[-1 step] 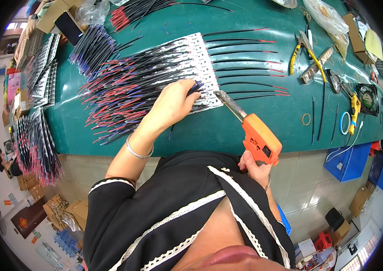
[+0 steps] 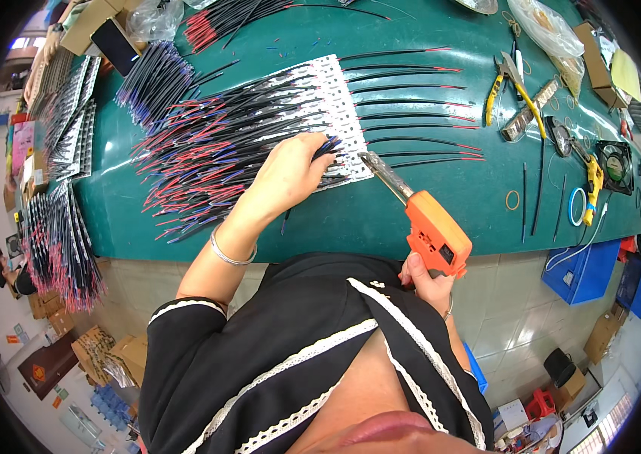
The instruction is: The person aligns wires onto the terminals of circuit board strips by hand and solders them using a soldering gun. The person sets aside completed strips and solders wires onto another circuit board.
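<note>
My right hand [image 2: 429, 283] grips the handle of an orange soldering gun [image 2: 439, 227]. Its metal tip points up and left, close to the right edge of a white circuit board panel [image 2: 341, 106]. Over that panel, my left hand [image 2: 288, 172] pinches several short black-and-blue wires [image 2: 328, 146] between thumb and fingers. Rows of black wires with red and blue ends [image 2: 207, 151] spread leftward from the panel. Further black wires with red ends [image 2: 415, 116] stick out on its right side. Whether the tip touches the panel I cannot tell.
A green table [image 2: 441, 200] carries everything. Yellow-handled pliers [image 2: 496, 94], a yellow-handled tool [image 2: 594, 181] and a small black fan [image 2: 615, 165] lie at right. A phone [image 2: 114, 47] and a wire bundle [image 2: 155, 82] are at upper left. Wired panels [image 2: 63, 246] overhang the left edge.
</note>
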A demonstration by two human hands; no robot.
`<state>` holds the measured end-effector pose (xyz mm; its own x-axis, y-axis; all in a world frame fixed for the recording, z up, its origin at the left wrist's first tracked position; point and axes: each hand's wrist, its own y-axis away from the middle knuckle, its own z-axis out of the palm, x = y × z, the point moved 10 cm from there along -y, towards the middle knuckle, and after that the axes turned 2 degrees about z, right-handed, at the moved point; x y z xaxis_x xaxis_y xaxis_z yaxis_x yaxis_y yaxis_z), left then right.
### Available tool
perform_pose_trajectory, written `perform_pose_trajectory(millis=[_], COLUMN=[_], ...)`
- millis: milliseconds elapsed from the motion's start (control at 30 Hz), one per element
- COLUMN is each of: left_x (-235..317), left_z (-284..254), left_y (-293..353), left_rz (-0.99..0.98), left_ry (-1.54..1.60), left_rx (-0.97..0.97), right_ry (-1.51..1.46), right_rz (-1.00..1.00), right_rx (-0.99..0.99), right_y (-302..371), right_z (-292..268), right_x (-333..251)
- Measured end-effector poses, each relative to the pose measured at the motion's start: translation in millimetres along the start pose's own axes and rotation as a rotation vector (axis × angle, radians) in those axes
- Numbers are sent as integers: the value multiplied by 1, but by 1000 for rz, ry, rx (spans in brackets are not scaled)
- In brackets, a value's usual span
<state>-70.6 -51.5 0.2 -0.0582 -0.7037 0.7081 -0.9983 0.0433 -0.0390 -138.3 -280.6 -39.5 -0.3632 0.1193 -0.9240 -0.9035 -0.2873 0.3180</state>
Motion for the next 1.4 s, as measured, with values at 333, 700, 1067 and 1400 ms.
perform_pose_trajectory(millis=[333, 700, 1067, 1400], left_x=[-6, -8, 2, 6], left_z=[9, 19, 18, 20], left_y=[-1, -3, -7, -9], left_rz=[-117, -89, -65, -52], left_ry=[8, -87, -166, -201], left_rx=[-66, -98, -105, -135], right_ry=[59, 71, 341, 430], right_rz=[36, 90, -103, -103], right_rx=[35, 40, 67, 14], right_y=[5, 4, 3, 3], right_z=[0, 6, 10, 17], right_x=[4, 4, -9, -19])
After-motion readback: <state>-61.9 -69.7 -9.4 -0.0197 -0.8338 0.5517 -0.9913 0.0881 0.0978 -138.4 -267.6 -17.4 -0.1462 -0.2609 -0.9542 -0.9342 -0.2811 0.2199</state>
